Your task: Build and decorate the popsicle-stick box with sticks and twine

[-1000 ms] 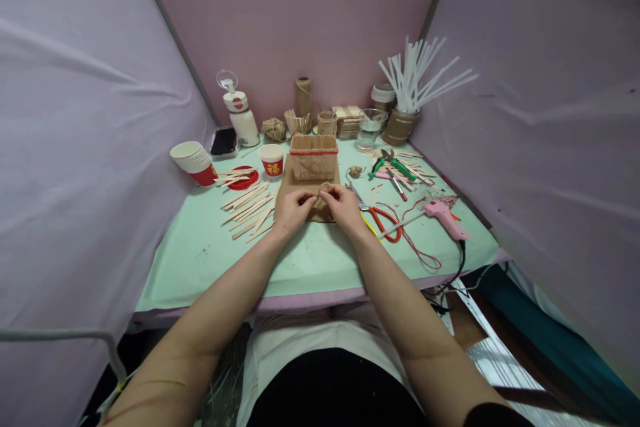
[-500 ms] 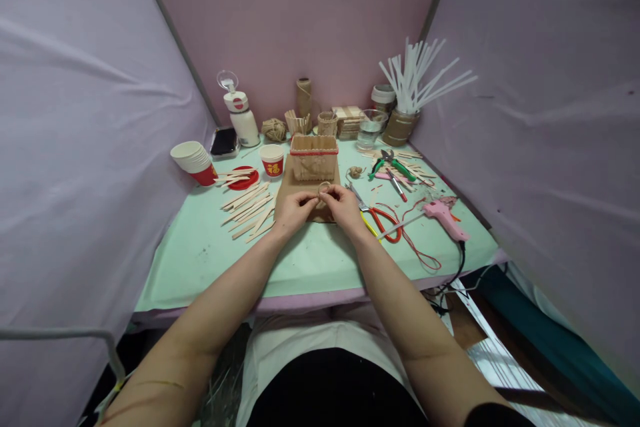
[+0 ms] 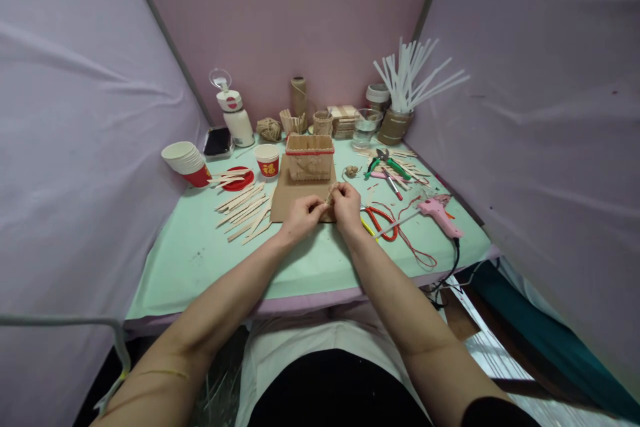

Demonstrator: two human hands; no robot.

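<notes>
My left hand (image 3: 304,215) and my right hand (image 3: 346,203) meet over the front right part of a brown cardboard sheet (image 3: 290,197). Both pinch a short length of tan twine (image 3: 329,196) between thumb and fingers; much of it is hidden by the fingertips. Behind them, on the back of the cardboard, stands a small box of wooden sticks (image 3: 310,163) with a red-trimmed rim. A small twine ball (image 3: 352,171) lies to the right of the box.
Loose wooden sticks (image 3: 243,210) and a red-printed paper cup (image 3: 268,161) lie left. Right are red-handled scissors (image 3: 383,223), green-handled pliers (image 3: 387,163) and a pink glue gun (image 3: 440,215) with a cord. A glass of water (image 3: 367,130) and a jar of white sticks (image 3: 396,127) stand behind.
The twine showed as a small loop between my fingertips; now it is a bunched piece. My right hand has turned more upright, and the view has shifted slightly.
</notes>
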